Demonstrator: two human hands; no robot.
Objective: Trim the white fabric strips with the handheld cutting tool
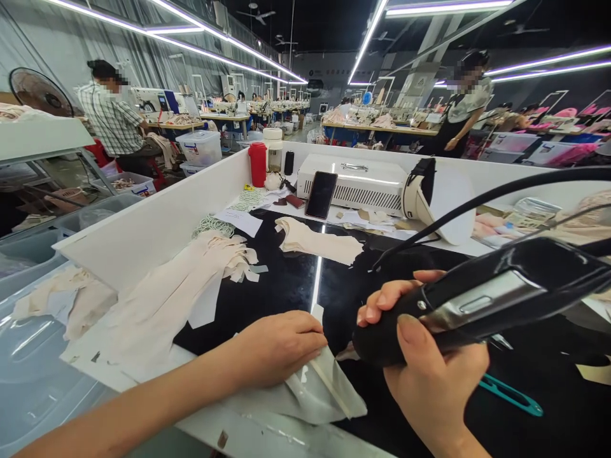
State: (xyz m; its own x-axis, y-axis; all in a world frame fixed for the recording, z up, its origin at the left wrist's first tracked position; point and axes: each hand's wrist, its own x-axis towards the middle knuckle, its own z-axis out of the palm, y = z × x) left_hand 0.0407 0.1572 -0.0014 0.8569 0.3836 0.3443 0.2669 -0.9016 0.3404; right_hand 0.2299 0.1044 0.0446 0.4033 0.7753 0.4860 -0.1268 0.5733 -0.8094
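Note:
My left hand (281,346) is closed at the near edge of the black work surface, its fingers pressed on a pale, translucent piece of fabric (329,394). A narrow whitish strip (317,312) sticks out beyond the fingertips. My right hand (434,375) is wrapped round a black corded hand tool (482,305) with a silver plate along its side, held up over the surface; its exact kind I cannot make out. Partly behind that hand lies a teal-handled tool (513,394). Further back, a stack of cream fabric pieces (319,240) rests on the black surface.
More cream fabric (176,289) is piled at the left. Along the back stand a phone (321,194), a white vented box (353,181), a red cup (258,164) and a black thread spool (289,163). A black cable (477,207) arches at right. White walls (157,210) edge the table.

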